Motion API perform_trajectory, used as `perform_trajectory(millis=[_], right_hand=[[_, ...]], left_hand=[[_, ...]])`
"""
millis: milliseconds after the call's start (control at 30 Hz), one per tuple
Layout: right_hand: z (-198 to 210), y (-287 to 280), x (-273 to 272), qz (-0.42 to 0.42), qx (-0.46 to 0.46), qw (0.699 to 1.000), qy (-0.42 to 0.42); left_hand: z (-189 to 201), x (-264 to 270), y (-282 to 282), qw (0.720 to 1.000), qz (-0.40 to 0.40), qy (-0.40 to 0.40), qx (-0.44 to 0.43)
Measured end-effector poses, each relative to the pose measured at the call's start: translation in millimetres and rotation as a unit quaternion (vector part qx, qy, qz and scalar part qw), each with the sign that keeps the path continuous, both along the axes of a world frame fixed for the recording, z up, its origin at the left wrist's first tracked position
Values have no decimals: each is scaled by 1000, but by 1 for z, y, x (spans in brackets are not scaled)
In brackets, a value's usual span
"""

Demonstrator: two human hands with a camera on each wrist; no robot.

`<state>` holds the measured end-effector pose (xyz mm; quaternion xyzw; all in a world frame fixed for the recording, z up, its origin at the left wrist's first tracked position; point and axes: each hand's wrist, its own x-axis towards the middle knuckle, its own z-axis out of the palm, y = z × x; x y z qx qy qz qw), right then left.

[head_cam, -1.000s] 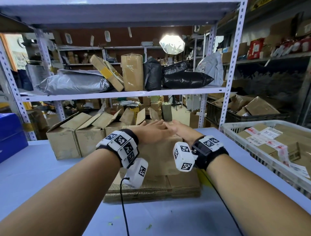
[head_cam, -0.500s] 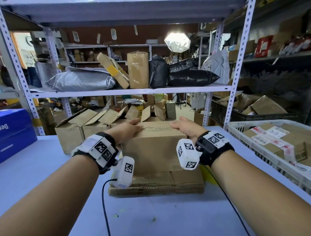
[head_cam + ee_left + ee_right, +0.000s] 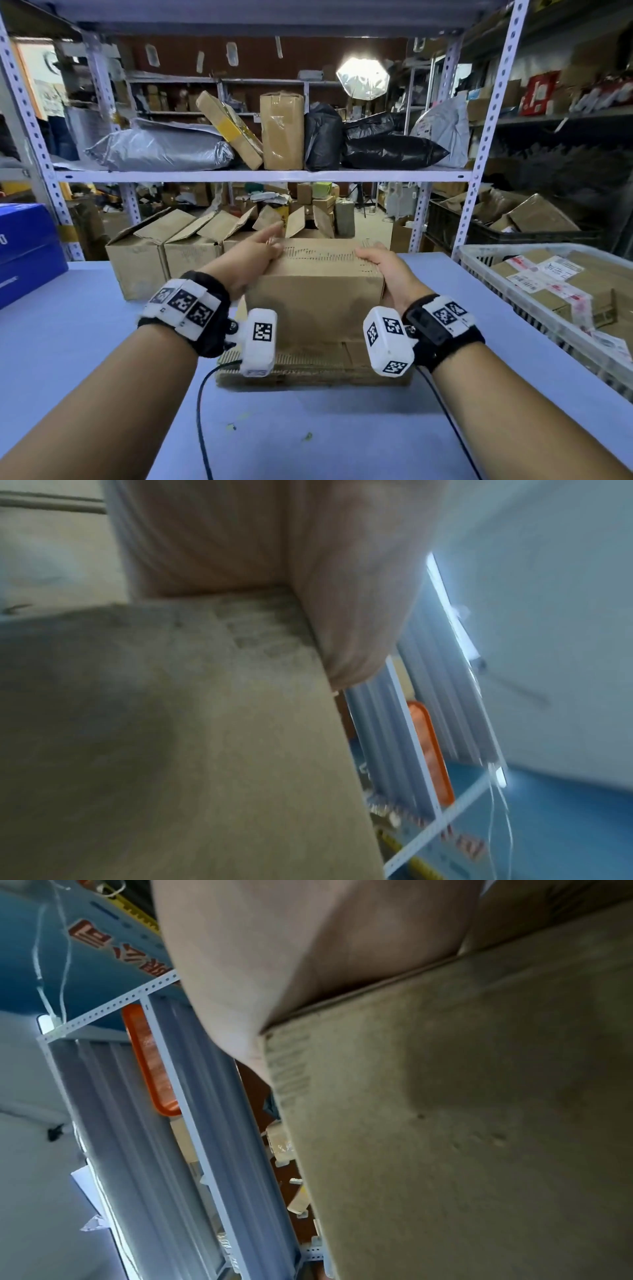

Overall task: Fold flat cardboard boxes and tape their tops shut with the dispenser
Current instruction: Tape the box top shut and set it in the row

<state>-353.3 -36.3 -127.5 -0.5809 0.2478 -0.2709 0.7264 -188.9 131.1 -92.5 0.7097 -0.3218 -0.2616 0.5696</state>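
A brown cardboard box (image 3: 315,301) with its top flaps folded down stands on a stack of flat cardboard (image 3: 308,366) on the blue table. My left hand (image 3: 260,250) lies over its top left corner with fairly straight fingers pressing on the flap. My right hand (image 3: 376,263) grips the top right edge, fingers curled over it. In the left wrist view the palm (image 3: 274,547) lies against the box (image 3: 205,750). The right wrist view shows the hand (image 3: 274,947) on the box's corner (image 3: 462,1123). No tape dispenser is in view.
Several open-topped boxes (image 3: 144,253) stand in a row behind, at the back left. A white crate (image 3: 479,250) of labelled parcels fills the right side. A blue carton (image 3: 27,246) sits at the far left. Shelf uprights (image 3: 476,154) rise behind the table.
Both hands slid apart from the middle of the box top to its left and right ends. The right hand's fingers have curled over the edge.
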Motion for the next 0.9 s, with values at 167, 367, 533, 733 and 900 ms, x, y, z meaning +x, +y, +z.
perform_trajectory(millis=[167, 367, 533, 733, 900], right_hand=[[2, 5, -12, 76, -2, 996, 44], [26, 1, -32, 149, -133, 959, 201], [64, -4, -48, 117, -147, 975, 116], [72, -6, -49, 17, -151, 985, -82], [34, -10, -39, 10, -232, 972, -38]], left_hand=[[-11, -6, 15, 995, 54, 87, 20], [12, -10, 28, 981, 16, -46, 189], [40, -15, 50, 999, 18, -41, 27], [49, -22, 60, 974, 39, -18, -224], [6, -12, 56, 976, -16, -46, -214]])
